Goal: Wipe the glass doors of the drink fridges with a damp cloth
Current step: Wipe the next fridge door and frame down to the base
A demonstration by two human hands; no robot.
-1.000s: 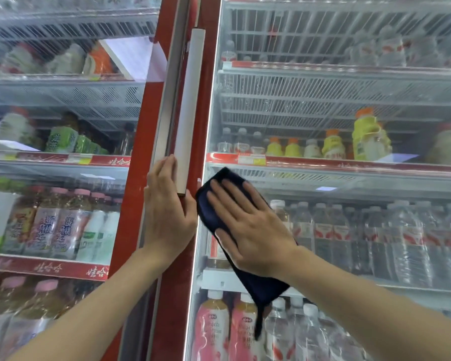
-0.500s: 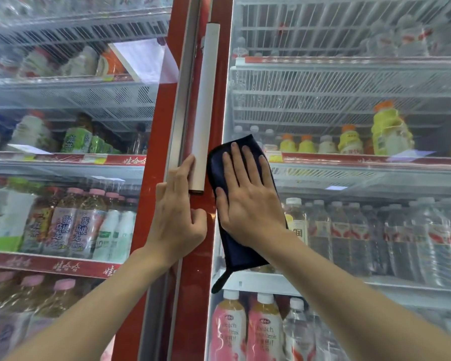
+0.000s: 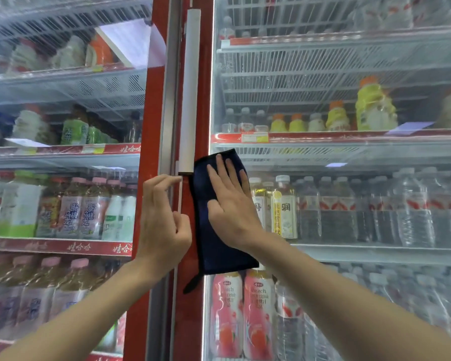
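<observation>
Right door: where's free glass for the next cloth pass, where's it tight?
Free: glass right of the right hand, and above the cloth beside the white handle. Tight: red frame between left hand and cloth.

Two glass doors fill the frame: the left door (image 3: 63,84) takes the left third and the right door (image 3: 349,69) the right half. The door frames (image 3: 151,113) run top to bottom between them, at centre. The handle (image 3: 192,87) stands upright on the frames, from the top edge down to mid-frame. My cloth (image 3: 219,254) lies flat against the right door's left edge, just right of and below the handle's lower end. My right hand (image 3: 232,207) lies on the cloth, fingers (image 3: 220,168) pointing up. My left hand (image 3: 162,222) is just left of the cloth, at the frames, below the handle. Behind both doors, bottles (image 3: 284,204) stand on shelves (image 3: 349,136).
</observation>
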